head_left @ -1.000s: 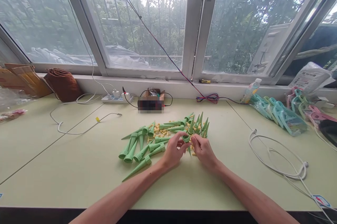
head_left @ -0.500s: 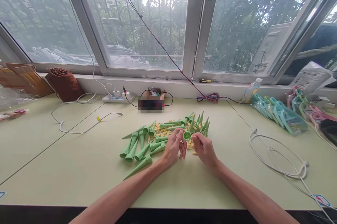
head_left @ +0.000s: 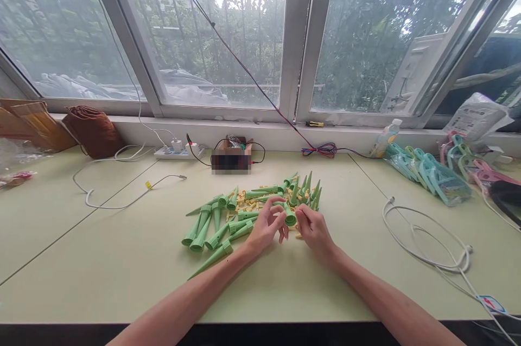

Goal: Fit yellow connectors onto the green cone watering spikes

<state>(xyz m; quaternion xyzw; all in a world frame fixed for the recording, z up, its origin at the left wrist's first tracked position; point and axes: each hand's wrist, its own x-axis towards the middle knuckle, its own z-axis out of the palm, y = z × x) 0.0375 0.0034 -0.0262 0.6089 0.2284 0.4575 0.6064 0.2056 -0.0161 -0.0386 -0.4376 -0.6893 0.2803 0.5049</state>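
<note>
A green plastic watering spike (head_left: 290, 219) is held between my hands, its round open end tipped down toward me. My left hand (head_left: 266, 225) grips it from the left with thumb and index finger, the other fingers loosely curled. On the opposite side my right hand (head_left: 314, 228) is closed in a pinch against the spike; whatever its fingertips hold is hidden. More green spikes (head_left: 203, 226) lie in a pile to the left. Several others (head_left: 309, 188) stand points up behind my right hand. Small yellow plastic pieces (head_left: 248, 202) are scattered between them, partly covered by my hands.
A coiled white cable (head_left: 427, 264) lies on the right, near bagged teal clips (head_left: 439, 178) and a bottle (head_left: 385, 137). Along the window side are a power strip (head_left: 179, 152), a blurred-out dark device (head_left: 231, 162) and a red-and-black wire bundle (head_left: 319, 149). A brown bag (head_left: 91, 132) stands left.
The spike has turned: its open end faced me and now tips downward, showing more of its side. Both hands remain close together around it. The view has shifted slightly.
</note>
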